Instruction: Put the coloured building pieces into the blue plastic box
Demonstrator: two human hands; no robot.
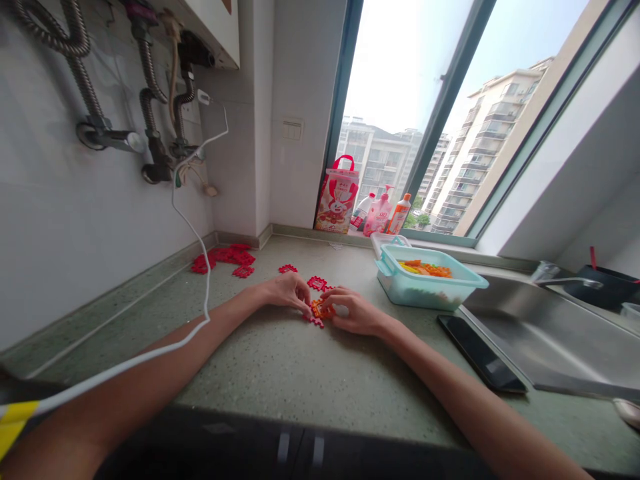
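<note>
My left hand (287, 291) and my right hand (353, 311) meet over a small cluster of flat plastic pieces on the green speckled counter (280, 360). Both sets of fingertips pinch an orange piece (319, 309) joined to red pieces (316, 322). Another red piece (317, 283) lies just behind my hands. A pile of red pieces (225, 258) sits at the back left by the wall. A pale teal plastic box (427, 280) holding orange and yellow pieces stands to the right of my right hand.
A black phone (480, 353) lies by the steel sink (550, 333). A white cable (200, 267) hangs across the counter's left. A red bag (337, 197) and bottles (383, 213) stand on the window sill. Pipes run along the left wall.
</note>
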